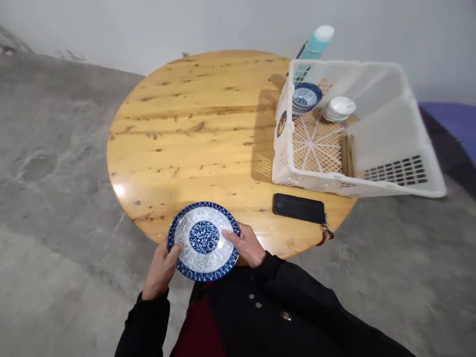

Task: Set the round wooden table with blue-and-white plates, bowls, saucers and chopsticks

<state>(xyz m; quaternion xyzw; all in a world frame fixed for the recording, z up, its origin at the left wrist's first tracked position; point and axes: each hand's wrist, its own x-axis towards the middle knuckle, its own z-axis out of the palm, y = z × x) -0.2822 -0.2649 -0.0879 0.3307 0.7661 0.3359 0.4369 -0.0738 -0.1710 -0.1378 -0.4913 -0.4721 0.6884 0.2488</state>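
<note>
A blue-and-white patterned plate [204,240] is held at the near edge of a round wooden table [193,134]. My left hand [161,267] grips its left rim, thumb on top. My right hand [245,244] grips the right rim, thumb lying on the plate's face. Both sleeves are black.
A white plastic basket [386,168] stands on the table's right side, overhanging the edge. It holds stacked blue-patterned bowls [305,98], small white dishes [339,108] and chopsticks [347,154]. A teal bottle [316,44] stands behind it. A black phone [298,208] lies near the front edge.
</note>
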